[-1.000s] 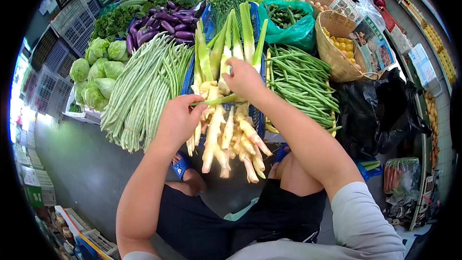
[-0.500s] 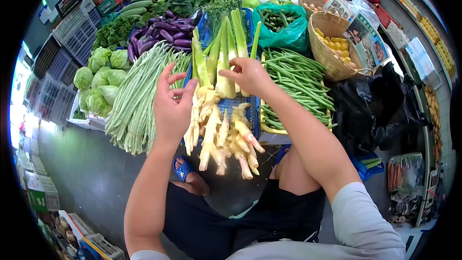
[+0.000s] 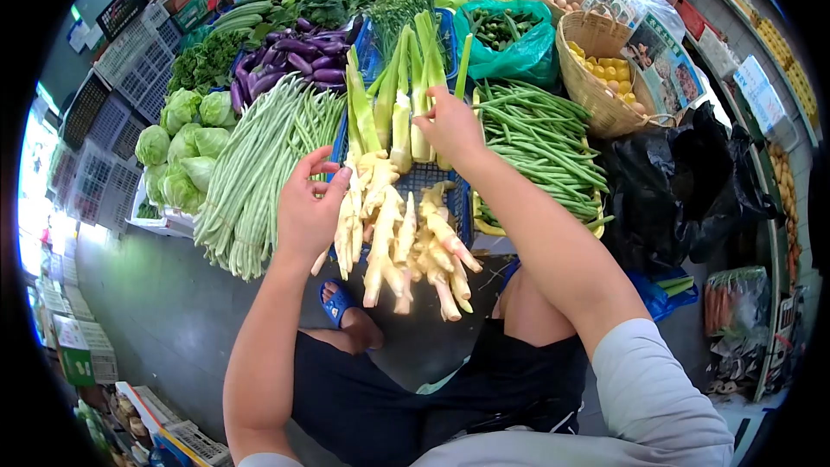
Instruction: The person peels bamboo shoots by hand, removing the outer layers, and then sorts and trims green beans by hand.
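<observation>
My left hand (image 3: 309,209) hovers at the left edge of the knobbly pale ginger (image 3: 380,233), fingers apart and holding nothing. My right hand (image 3: 453,127) is over the right-hand stalks of a row of pale, green-topped stalks (image 3: 400,134), its thumb and index finger apart. Whether its hidden fingers touch a stalk is unclear. The stalks stand behind the ginger in a blue plastic crate (image 3: 424,177). Several ginger pieces hang over the crate's front edge. Long pale-green beans (image 3: 259,169) lie left of my left hand, and green beans (image 3: 540,156) fill a tray under my right forearm.
Cabbages (image 3: 183,156) and purple eggplants (image 3: 298,56) lie at the left and back. A green plastic bag (image 3: 532,56) and a wicker basket (image 3: 596,104) stand at the back right. A black plastic bag (image 3: 644,199) is at the right. Stacked crates (image 3: 108,177) line the left side.
My right hand has shifted to the right across the stalks, and the middle stalks now show more separately. My left hand has dropped slightly beside the ginger. The view has shifted a little.
</observation>
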`<state>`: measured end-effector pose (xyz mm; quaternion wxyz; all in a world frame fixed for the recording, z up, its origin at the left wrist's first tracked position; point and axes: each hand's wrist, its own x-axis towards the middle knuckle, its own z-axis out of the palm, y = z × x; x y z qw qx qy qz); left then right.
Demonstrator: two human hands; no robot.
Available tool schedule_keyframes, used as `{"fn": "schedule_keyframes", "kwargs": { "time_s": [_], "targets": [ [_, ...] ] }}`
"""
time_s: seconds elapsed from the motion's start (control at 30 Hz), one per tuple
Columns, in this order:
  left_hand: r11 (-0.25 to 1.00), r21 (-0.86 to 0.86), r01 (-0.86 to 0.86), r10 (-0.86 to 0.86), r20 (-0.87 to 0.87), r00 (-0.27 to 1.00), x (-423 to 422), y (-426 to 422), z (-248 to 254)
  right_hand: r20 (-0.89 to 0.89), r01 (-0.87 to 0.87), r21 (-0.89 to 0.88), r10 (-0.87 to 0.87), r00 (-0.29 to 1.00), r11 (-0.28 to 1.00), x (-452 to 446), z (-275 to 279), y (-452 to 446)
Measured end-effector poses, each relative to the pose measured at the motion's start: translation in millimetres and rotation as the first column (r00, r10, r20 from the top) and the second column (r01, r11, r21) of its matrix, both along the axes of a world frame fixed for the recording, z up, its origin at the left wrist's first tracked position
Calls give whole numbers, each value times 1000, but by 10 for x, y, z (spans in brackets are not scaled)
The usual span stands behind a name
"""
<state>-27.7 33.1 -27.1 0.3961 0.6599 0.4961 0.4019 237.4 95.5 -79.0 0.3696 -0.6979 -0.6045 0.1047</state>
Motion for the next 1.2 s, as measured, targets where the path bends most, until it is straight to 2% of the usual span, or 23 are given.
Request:
{"fn": "schedule_keyframes", "kwargs": {
  "time_s": [0.03, 0.1, 0.13, 0.23, 0.27, 0.33, 0.4, 0.47, 0.67, 0.77, 0.8, 0.87, 0.93, 1.0, 1.07, 1.1, 1.13, 1.17, 1.2],
  "targets": [
    [1000, 1, 3, -3, -6, 1000, -17, 28, -25, -6, 3, 1, -3, 1000, 1000, -39, 12, 6],
    [998, 48, -46, 46, -10, 999, -38, 80, -69, 179, -84, -158, 112, 977, 984, -98, 12, 1],
    [998, 49, -38, 38, -18, 999, -45, 103, -76, 171, -77, -157, 104, 980, 985, -136, -1, -10],
    [994, 82, -70, 76, -69, 995, -52, 163, -94, 316, -88, -316, 192, 929, 945, -220, 19, -74],
    [991, 97, -97, 104, -77, 992, -52, 192, -114, 309, -80, -312, 181, 934, 947, -233, 40, -102],
    [987, 116, -109, 119, -92, 989, -37, 260, -161, 299, -81, -138, 120, 947, 987, -235, 54, -154],
    [978, 138, -153, 167, -95, 981, -16, 334, -230, 287, -66, -128, 101, 953, 990, -191, 89, -183],
    [979, 136, -152, 165, -94, 982, 5, 456, -364, 233, -121, -154, 155, 960, 981, -145, 136, -207],
    [983, 77, -169, 178, -121, 977, 204, 842, -510, 247, -150, -213, 201, 948, 966, 172, 378, -443],
    [993, 62, -100, 113, -276, 954, 319, 1042, -626, 251, -123, -172, 165, 954, 977, 324, 425, -515],
    [994, 62, -92, 106, -280, 954, 378, 1083, -612, 247, -117, -172, 158, 956, 978, 372, 423, -540],
    [984, 77, -161, 179, -392, 902, 505, 1183, -591, 239, -140, -99, 160, 958, 985, 449, 407, -584],
    [982, 116, -150, 185, -409, 894, 610, 1329, -599, 244, -152, -66, 164, 956, 986, 487, 408, -631],
    [958, 200, -207, 284, -533, 797, 742, 1468, -570, 251, -162, -30, 165, 954, 986, 526, 433, -627],
    [966, 151, -210, 258, -523, 812, 850, 1528, -539, 256, -173, -45, 179, 950, 984, 522, 449, -625],
    [922, 363, -135, 307, -474, 825, 887, 1582, -572, 248, -160, -48, 167, 954, 986, 525, 447, -611],
    [828, 557, -63, 342, -413, 844, 924, 1632, -613, 249, -178, -29, 180, 952, 984, 528, 444, -593],
    [887, 462, -17, 278, -502, 819, 958, 1675, -663, 251, -196, -12, 193, 949, 981, 529, 437, -581],
    [891, 454, -3, 262, -510, 820, 1005, 1705, -721, 252, -214, 1, 207, 945, 977, 523, 445, -582]
  ]
}}
